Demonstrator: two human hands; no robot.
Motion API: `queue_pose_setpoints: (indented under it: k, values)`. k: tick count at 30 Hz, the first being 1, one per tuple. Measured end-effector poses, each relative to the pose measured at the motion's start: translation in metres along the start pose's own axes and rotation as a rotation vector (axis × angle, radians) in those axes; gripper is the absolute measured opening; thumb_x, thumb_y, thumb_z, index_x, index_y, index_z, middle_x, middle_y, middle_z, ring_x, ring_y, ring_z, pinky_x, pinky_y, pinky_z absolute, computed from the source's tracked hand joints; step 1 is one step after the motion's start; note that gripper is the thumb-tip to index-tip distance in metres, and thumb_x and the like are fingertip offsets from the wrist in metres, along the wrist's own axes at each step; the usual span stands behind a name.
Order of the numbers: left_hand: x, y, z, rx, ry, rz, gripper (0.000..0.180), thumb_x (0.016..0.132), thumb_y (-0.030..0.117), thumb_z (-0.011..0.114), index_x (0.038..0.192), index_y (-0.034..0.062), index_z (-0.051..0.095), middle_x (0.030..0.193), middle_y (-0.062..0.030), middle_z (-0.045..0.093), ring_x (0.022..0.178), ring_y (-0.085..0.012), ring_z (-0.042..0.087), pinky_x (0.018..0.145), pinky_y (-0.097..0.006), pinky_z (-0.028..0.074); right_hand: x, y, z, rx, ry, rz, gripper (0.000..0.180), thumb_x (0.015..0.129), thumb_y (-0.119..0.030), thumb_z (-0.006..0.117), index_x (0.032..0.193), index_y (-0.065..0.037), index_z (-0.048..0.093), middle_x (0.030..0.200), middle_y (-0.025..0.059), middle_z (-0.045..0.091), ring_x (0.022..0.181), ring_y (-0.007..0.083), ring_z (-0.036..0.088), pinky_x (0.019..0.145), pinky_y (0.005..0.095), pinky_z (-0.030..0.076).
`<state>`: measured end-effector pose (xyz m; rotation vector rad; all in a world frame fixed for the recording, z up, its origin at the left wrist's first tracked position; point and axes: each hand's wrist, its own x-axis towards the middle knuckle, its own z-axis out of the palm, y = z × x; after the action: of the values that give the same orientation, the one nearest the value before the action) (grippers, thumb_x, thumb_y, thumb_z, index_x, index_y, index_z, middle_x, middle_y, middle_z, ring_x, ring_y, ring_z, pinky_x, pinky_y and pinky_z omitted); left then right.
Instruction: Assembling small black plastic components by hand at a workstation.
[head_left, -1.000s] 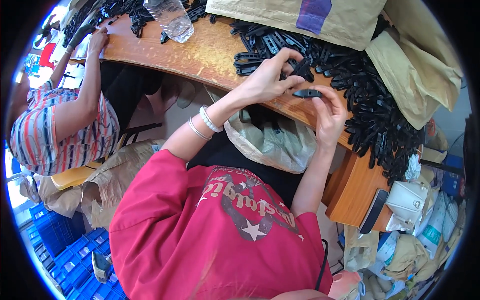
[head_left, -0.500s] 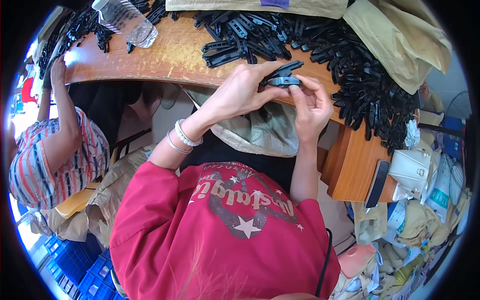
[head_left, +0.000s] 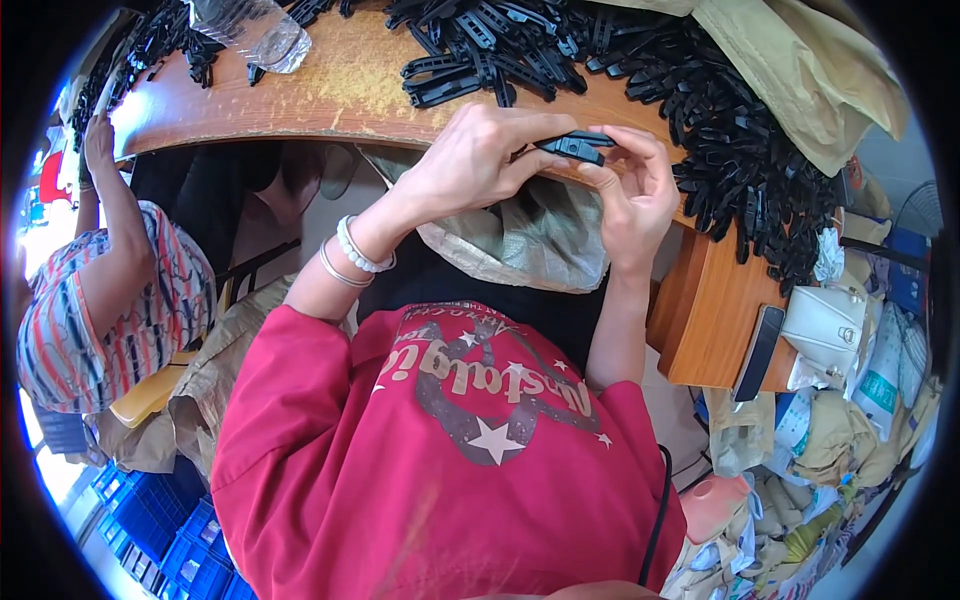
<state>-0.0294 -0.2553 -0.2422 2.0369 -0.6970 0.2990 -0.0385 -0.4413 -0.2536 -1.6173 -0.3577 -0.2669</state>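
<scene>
A small black plastic part [head_left: 577, 148] is held between my two hands, just over the front edge of the wooden table [head_left: 330, 105]. My left hand [head_left: 488, 155], with white bracelets at the wrist, pinches its left end between thumb and fingers. At its right end, the thumb and fingertips of my right hand [head_left: 640, 195] close on it. Fingers cover both ends, so its full shape is hidden. Behind my hands lies a heap of long black plastic parts [head_left: 490, 50]. Under them, below the table edge, hangs an open woven sack [head_left: 520, 235].
More black parts [head_left: 740, 150] spread along the table's right side. A clear plastic bottle [head_left: 262, 35] lies at the back left. A phone [head_left: 760, 353] and a white bag [head_left: 825, 328] sit at the right. A co-worker in a striped top [head_left: 110, 290] is at the left, near blue crates [head_left: 195, 555].
The black part has been turned and brought close together between both hands; before, it looked spread into two pieces. The view has shifted slightly. At the left, the co-worker's arm has moved a little.
</scene>
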Motion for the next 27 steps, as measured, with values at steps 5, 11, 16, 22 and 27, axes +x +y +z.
queue_pose_setpoints:
  k: [5, 11, 16, 22, 27]
  values:
    - [-0.017, 0.002, 0.009, -0.109, -0.126, -0.185, 0.031, 0.079, 0.026, 0.071, 0.096, 0.0016, 0.064, 0.069, -0.0161, 0.06, 0.064, -0.0331, 0.06, 0.058, -0.036, 0.046, -0.002, 0.006, -0.014, 0.081, -0.161, 0.25, 0.023, 0.075, 0.003, 0.07, 0.097, 0.001, 0.064, 0.091, 0.0054, 0.063, 0.08, 0.0094, 0.056, 0.075, 0.023, 0.045]
    - [-0.06, -0.013, 0.03, -0.041, -0.176, -0.201, 0.032, 0.08, 0.023, 0.069, 0.099, -0.0011, 0.064, 0.087, -0.018, 0.063, 0.079, -0.0362, 0.062, 0.072, -0.04, 0.049, 0.047, 0.034, -0.048, -0.515, 0.012, -0.003, 0.012, 0.088, -0.005, 0.058, 0.095, -0.001, 0.068, 0.094, 0.0112, 0.066, 0.088, 0.0198, 0.062, 0.078, 0.0301, 0.048]
    - [-0.035, -0.019, 0.023, 0.224, 0.195, -0.079, 0.017, 0.083, 0.019, 0.066, 0.078, 0.0024, 0.062, 0.078, -0.012, 0.061, 0.066, -0.0299, 0.061, 0.055, -0.037, 0.048, 0.081, 0.081, -0.05, -1.175, 0.082, -0.207, 0.031, 0.091, -0.015, 0.053, 0.12, -0.005, 0.059, 0.125, 0.0238, 0.051, 0.116, 0.0378, 0.048, 0.1, 0.0466, 0.035]
    - [-0.005, -0.038, 0.015, 0.549, 0.153, -0.401, 0.038, 0.083, 0.038, 0.064, 0.07, 0.0027, 0.058, 0.062, -0.0119, 0.06, 0.057, -0.0308, 0.061, 0.052, -0.037, 0.047, 0.051, 0.064, -0.003, -1.082, -0.02, -0.173, 0.03, 0.093, -0.011, 0.047, 0.12, -0.002, 0.057, 0.129, 0.0199, 0.049, 0.12, 0.0361, 0.045, 0.103, 0.0439, 0.033]
    - [-0.015, -0.032, 0.016, 0.318, 0.107, -0.506, 0.029, 0.084, 0.026, 0.061, 0.067, 0.0027, 0.055, 0.058, -0.0152, 0.058, 0.057, -0.0349, 0.06, 0.055, -0.044, 0.046, 0.042, 0.049, -0.029, -0.782, 0.145, -0.203, 0.031, 0.088, 0.004, 0.045, 0.116, 0.0, 0.058, 0.118, 0.0174, 0.055, 0.113, 0.0312, 0.051, 0.1, 0.0386, 0.039]
